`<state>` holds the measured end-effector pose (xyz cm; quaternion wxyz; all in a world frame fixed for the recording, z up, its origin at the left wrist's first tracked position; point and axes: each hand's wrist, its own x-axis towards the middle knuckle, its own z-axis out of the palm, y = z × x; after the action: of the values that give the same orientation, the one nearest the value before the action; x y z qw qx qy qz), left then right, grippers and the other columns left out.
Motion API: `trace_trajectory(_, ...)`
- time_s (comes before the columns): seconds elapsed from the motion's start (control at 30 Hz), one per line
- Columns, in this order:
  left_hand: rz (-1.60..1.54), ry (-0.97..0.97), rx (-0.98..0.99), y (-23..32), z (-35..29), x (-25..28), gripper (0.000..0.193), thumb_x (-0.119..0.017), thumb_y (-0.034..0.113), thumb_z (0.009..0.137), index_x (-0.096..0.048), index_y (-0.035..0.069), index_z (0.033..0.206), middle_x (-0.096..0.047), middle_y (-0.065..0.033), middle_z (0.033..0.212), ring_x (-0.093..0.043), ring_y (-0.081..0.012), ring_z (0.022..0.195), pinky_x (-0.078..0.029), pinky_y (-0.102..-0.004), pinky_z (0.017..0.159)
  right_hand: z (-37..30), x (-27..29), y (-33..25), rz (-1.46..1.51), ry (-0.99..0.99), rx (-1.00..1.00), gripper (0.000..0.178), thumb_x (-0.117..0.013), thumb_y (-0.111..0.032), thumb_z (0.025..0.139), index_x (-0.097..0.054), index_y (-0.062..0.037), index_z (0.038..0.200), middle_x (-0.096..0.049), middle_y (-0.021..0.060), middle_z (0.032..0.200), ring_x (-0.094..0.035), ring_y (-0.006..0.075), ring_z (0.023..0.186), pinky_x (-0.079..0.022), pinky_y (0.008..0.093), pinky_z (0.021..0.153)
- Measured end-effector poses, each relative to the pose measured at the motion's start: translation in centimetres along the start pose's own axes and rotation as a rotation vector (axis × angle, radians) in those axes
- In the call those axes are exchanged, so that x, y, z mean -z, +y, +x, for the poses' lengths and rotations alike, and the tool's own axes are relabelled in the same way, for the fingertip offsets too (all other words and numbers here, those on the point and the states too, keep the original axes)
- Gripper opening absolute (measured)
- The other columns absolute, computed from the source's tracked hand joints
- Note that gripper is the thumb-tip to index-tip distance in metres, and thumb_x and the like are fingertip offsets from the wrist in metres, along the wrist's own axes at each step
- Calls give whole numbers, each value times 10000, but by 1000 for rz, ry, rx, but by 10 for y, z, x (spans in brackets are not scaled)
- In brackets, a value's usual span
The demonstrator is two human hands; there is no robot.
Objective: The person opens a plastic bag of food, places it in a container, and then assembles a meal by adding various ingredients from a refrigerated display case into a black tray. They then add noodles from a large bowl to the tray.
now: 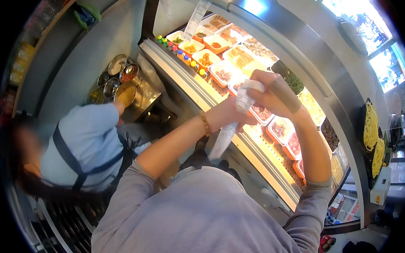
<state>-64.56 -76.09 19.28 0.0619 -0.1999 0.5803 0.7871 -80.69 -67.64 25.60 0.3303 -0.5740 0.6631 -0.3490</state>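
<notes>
A long white printed receipt (223,140) runs between my two hands over the front of a lit food display case. My left hand (227,114), with a beaded bracelet at the wrist, is closed around its middle, and the lower end hangs down below. Higher up and to the right, my right hand (275,92) pinches the folded upper end. Just beneath my hands sit orange-rimmed trays of raw meat (280,129). Parts of the fingers are hidden behind the paper.
Another paper strip (197,19) hangs at the case's upper left, above small capped bottles (187,60). On the left, a person in a light blue shirt (88,140) and dark apron bends beside metal pots (110,86). Yellow noodles (371,128) sit at the far right.
</notes>
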Motion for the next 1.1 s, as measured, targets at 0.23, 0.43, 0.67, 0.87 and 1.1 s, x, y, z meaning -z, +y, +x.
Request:
trace_trajectory(0.23, 698, 487, -654, -21, 74, 63, 224, -591, 156, 837, -559, 30, 1019, -630, -186, 731, -613, -411, 680, -489, -491, 608, 65, 19, -1, -20, 126, -197, 147, -579, -122, 875, -591, 22, 847, -622, 104, 678, -576, 137, 492, -469, 294, 482)
trace_trajectory(0.43, 1023, 477, -461, -64, 102, 142, 185, -493, 146, 902, -580, 30, 1017, -605, -218, 716, -602, -416, 705, -454, -507, 600, 103, 53, -14, 9, 344, -223, 146, -606, -124, 887, -588, 21, 874, -599, 64, 687, -549, 98, 527, -444, 264, 477)
trace_trajectory(0.67, -307, -342, -248, 10, 83, 222, 585, -527, 310, 962, -354, 14, 1436, -553, -182, 1307, -542, -241, 1225, -434, -416, 1032, 143, 62, -13, 38, 114, -262, 168, -658, -155, 896, -600, -1, 929, -600, 34, 713, -525, 79, 537, -418, 229, 483)
trace_trajectory(0.87, -318, -197, -136, 26, 79, 255, 380, -513, 256, 984, -517, -3, 1262, -635, -90, 865, -628, -151, 728, -538, -289, 645, 212, 27, -6, -346, 407, -51, 233, -720, -160, 836, -592, -1, 949, -610, 122, 790, -606, 209, 665, -489, 326, 622)
trace_trajectory(1.1, -245, 38, -85, 53, 91, 286, 366, -479, 272, 1005, -559, -4, 1232, -581, -39, 718, -550, -101, 551, -463, -243, 479, 235, -20, 23, -629, 643, 439, 136, -701, -71, 790, -596, -24, 864, -626, 129, 1003, -631, 331, 842, -512, 406, 719)
